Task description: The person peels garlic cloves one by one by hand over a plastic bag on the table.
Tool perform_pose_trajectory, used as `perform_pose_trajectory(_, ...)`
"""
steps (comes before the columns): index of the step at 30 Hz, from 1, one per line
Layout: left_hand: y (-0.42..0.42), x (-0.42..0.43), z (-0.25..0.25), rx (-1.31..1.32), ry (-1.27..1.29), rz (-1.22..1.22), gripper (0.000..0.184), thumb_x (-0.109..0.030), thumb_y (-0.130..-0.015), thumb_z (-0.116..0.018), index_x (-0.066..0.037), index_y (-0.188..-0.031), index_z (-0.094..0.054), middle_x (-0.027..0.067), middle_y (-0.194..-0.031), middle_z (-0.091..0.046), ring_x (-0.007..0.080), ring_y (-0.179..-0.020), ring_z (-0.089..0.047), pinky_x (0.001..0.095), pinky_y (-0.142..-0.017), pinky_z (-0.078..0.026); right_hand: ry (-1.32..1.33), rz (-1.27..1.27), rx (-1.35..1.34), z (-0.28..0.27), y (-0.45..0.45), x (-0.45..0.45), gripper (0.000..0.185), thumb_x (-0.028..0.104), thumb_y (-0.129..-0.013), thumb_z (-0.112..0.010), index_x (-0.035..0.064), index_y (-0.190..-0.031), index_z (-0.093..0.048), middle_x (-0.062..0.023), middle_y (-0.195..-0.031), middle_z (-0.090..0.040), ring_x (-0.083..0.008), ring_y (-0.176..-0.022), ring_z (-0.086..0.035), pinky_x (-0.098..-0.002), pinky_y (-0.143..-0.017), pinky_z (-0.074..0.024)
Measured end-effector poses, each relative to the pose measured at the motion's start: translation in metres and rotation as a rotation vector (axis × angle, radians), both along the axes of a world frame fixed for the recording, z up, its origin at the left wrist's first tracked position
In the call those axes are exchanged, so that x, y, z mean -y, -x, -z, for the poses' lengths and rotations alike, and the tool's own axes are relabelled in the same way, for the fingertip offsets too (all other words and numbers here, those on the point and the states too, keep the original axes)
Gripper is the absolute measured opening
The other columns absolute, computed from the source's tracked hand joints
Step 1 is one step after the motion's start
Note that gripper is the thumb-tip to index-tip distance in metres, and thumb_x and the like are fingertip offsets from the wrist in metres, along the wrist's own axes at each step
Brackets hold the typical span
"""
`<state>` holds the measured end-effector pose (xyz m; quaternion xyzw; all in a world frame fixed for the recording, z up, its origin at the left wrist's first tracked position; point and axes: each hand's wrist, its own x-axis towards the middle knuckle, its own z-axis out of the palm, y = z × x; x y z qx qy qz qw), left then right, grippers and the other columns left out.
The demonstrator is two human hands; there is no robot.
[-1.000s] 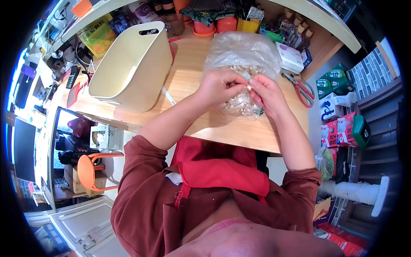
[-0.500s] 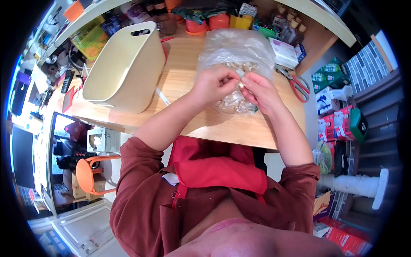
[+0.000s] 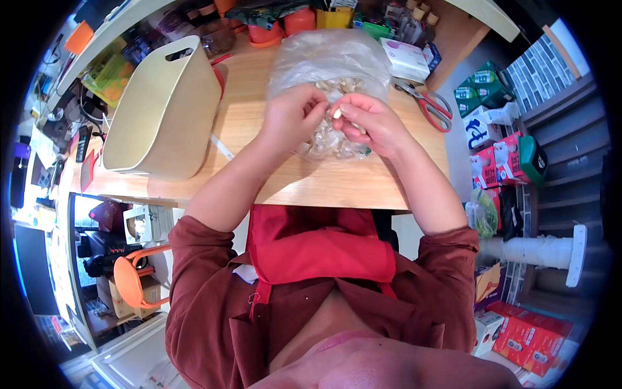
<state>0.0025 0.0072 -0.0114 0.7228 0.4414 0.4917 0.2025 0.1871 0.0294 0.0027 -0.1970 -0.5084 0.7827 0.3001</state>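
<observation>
Above the table, my right hand (image 3: 370, 123) pinches a small cream-coloured garlic clove (image 3: 337, 113) between thumb and forefinger. Another pale bit shows lower down by its curled fingers. Close on the left, my left hand (image 3: 293, 115) has its fingertips pressed together, and I cannot make out what is in them. The hands are slightly apart. Under and behind them lies a clear plastic bag (image 3: 327, 52) with many small whitish-brown pieces (image 3: 343, 85) in it, which look like garlic cloves.
A tall cream bin (image 3: 155, 117) stands at the left of the wooden table (image 3: 246, 78). Red-handled scissors (image 3: 433, 110) lie right of the bag, near a white box (image 3: 405, 59). Pots and corked bottles (image 3: 418, 23) line the back. An orange chair (image 3: 129, 282) is at lower left.
My hands have separated a little, and the pale clove now shows in my right fingertips. The whole view has shifted, so the table things appear further left and higher.
</observation>
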Motion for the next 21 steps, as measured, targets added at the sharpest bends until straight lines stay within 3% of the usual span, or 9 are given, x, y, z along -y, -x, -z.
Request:
perform_pose_trajectory(2,0.000,0.002,-0.003,-0.058,0.012,-0.070,0.005,-0.006,-0.075,-0.060,-0.002,-0.077,-0.058,0.0110,-0.070,-0.058,0.0208,-0.059,-0.057,0.0306,-0.054,-0.045,0.013,0.063,0.024,-0.006,0.001,0.005,0.016,0.015,-0.088,-0.051,0.0019,-0.097,-0.054,-0.0071,-0.083,-0.059,-0.0046,-0.053,-0.039,-0.0161,-0.044,-0.0275)
perform_pose_trajectory(8,0.002,-0.002,-0.002,-0.203,-0.210,-0.014,0.007,-0.006,-0.076,-0.054,-0.004,-0.081,-0.058,0.0162,-0.080,-0.059,0.0346,-0.075,-0.057,0.0400,-0.065,-0.047,0.052,0.026,-0.091,-0.005,0.000,0.003,0.017,0.009,-0.088,-0.047,0.0004,-0.101,-0.052,-0.0119,-0.090,-0.059,-0.0051,-0.054,-0.037,-0.0154,-0.044,-0.0281)
perform_pose_trajectory(13,0.005,0.004,0.002,-0.444,-0.199,-0.042,0.011,-0.006,-0.074,-0.053,-0.004,-0.085,-0.056,0.0140,-0.083,-0.056,0.0320,-0.076,-0.058,0.0382,-0.064,-0.048,0.108,0.091,-0.136,-0.008,0.001,0.002,0.011,0.006,-0.087,-0.045,0.0018,-0.095,-0.051,-0.0125,-0.088,-0.058,-0.0054,-0.052,-0.039,-0.0152,-0.042,-0.0294)
perform_pose_trajectory(18,0.012,0.016,-0.019,-0.627,-0.146,-0.021,0.013,-0.007,-0.076,-0.049,-0.002,-0.085,-0.055,0.0157,-0.085,-0.057,0.0309,-0.075,-0.060,0.0395,-0.059,-0.050,0.084,0.139,-0.016,-0.040,0.017,0.008,0.010,0.009,-0.088,-0.045,0.0030,-0.095,-0.048,-0.0050,-0.075,-0.047,-0.0060,-0.050,-0.036,-0.0159,-0.038,-0.0241)
perform_pose_trajectory(21,0.012,0.019,-0.021,-0.692,-0.119,-0.017,0.012,-0.009,-0.075,-0.050,-0.001,-0.081,-0.058,0.0154,-0.080,-0.060,0.0302,-0.074,-0.062,0.0382,-0.059,-0.051,0.021,0.090,0.011,-0.064,0.038,0.010,0.010,0.011,-0.088,-0.045,0.0035,-0.094,-0.048,-0.0046,-0.074,-0.047,-0.0056,-0.049,-0.035,-0.0153,-0.039,-0.0225)
